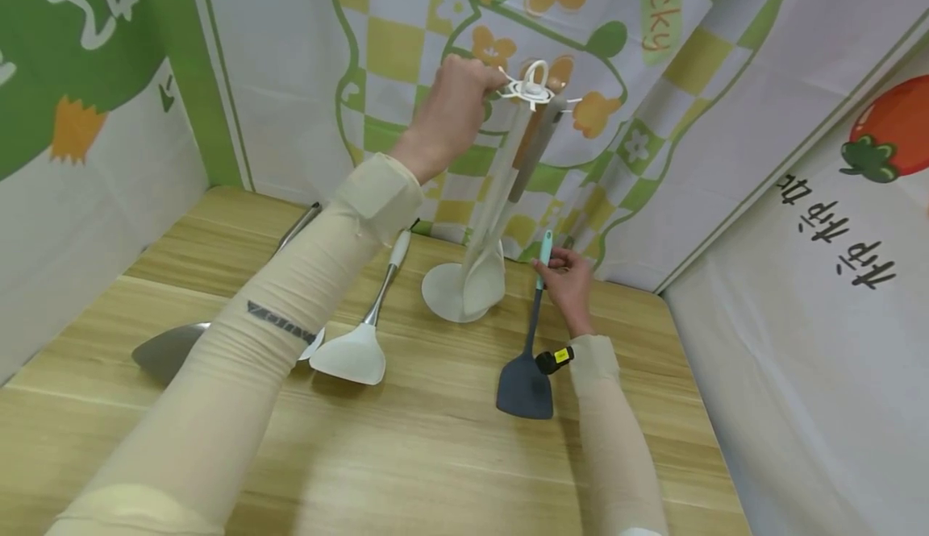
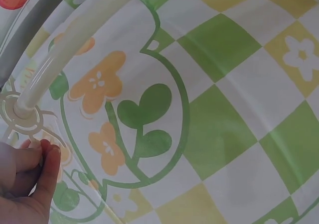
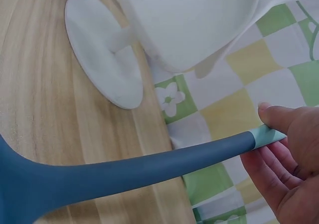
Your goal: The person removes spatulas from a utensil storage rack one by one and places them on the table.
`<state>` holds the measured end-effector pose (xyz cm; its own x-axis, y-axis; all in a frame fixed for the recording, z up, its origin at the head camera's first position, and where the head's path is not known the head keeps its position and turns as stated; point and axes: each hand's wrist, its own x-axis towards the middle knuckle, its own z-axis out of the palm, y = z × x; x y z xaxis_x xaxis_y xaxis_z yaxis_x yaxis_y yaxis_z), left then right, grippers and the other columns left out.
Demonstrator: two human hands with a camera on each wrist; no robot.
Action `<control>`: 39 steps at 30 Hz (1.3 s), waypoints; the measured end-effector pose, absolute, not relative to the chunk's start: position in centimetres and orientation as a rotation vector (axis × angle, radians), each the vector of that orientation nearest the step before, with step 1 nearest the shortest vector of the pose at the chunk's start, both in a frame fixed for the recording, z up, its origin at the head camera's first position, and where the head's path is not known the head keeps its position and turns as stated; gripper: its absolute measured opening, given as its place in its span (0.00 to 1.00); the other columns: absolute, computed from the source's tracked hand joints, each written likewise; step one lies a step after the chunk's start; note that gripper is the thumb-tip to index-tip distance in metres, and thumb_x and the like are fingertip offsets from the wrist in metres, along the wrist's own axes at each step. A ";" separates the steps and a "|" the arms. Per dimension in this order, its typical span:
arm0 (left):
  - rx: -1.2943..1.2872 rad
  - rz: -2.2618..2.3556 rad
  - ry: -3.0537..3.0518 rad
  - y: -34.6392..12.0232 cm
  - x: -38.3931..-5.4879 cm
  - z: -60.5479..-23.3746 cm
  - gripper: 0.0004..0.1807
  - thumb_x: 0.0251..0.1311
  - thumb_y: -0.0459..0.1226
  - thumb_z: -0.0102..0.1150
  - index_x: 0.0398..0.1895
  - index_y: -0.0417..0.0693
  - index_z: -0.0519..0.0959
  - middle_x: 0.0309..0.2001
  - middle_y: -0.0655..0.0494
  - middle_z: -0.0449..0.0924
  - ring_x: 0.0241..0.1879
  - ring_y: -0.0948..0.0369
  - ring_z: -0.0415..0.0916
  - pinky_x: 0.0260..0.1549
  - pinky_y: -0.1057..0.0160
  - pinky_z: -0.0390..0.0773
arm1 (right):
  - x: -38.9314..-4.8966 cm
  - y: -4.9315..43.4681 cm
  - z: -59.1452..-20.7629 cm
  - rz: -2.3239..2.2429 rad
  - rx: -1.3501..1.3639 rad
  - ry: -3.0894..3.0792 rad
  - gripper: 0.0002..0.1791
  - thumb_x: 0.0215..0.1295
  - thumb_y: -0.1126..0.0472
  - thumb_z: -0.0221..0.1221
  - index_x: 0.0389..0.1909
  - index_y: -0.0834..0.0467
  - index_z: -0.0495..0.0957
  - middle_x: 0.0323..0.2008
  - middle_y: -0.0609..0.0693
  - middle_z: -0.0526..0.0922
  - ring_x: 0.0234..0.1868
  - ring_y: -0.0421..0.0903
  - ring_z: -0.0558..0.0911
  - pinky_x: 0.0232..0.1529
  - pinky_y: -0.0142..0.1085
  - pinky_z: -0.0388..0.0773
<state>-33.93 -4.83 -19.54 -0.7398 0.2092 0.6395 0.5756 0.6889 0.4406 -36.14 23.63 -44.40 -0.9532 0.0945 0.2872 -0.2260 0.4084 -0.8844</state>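
Observation:
A white utensil stand rises at the back of the table, with a round base and a hooked ring on top. My left hand grips the edge of that ring; the left wrist view shows thumb and fingers pinching one hook. Utensils hang from the stand, among them a white-headed turner and one with a grey handle. To the right, my right hand holds a dark blue-grey spatula by its mint handle. Its blade points toward me, low over the table.
Left of the stand lies a white turner with a metal neck. A metal utensil is partly hidden behind my left forearm. Printed curtains enclose the wooden table at the back and sides.

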 end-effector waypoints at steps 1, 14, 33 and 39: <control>-0.600 -0.874 -2.344 -4.8 -33.9 -19.5 0.12 0.72 0.29 0.54 0.48 0.43 0.88 0.47 0.46 0.88 0.35 0.59 0.76 0.36 0.68 0.75 | -36.2 23.6 -44.5 1.553 0.112 -2.385 0.23 0.62 0.63 0.71 0.54 0.70 0.78 0.37 0.57 0.81 0.26 0.33 0.82 0.25 0.27 0.84; -0.570 -0.852 -2.403 -4.4 -34.0 -19.0 0.14 0.75 0.30 0.50 0.50 0.44 0.87 0.50 0.46 0.87 0.44 0.58 0.84 0.43 0.69 0.83 | -36.5 23.7 -45.1 1.513 0.081 -2.547 0.25 0.63 0.66 0.67 0.59 0.72 0.75 0.44 0.64 0.81 0.28 0.34 0.81 0.27 0.25 0.83; -0.572 -0.843 -2.405 -4.5 -33.7 -19.3 0.13 0.72 0.27 0.53 0.50 0.42 0.86 0.53 0.46 0.86 0.53 0.56 0.84 0.56 0.68 0.82 | -36.8 23.7 -46.1 1.431 0.052 -2.642 0.26 0.62 0.68 0.68 0.61 0.72 0.76 0.47 0.67 0.82 0.34 0.42 0.83 0.29 0.22 0.80; -0.583 -0.870 -2.377 -4.5 -33.7 -19.4 0.13 0.72 0.27 0.53 0.50 0.41 0.86 0.53 0.47 0.86 0.53 0.56 0.84 0.56 0.67 0.82 | -37.2 23.6 -46.6 1.399 0.065 -2.664 0.26 0.63 0.67 0.68 0.60 0.72 0.76 0.47 0.68 0.84 0.37 0.48 0.87 0.28 0.22 0.81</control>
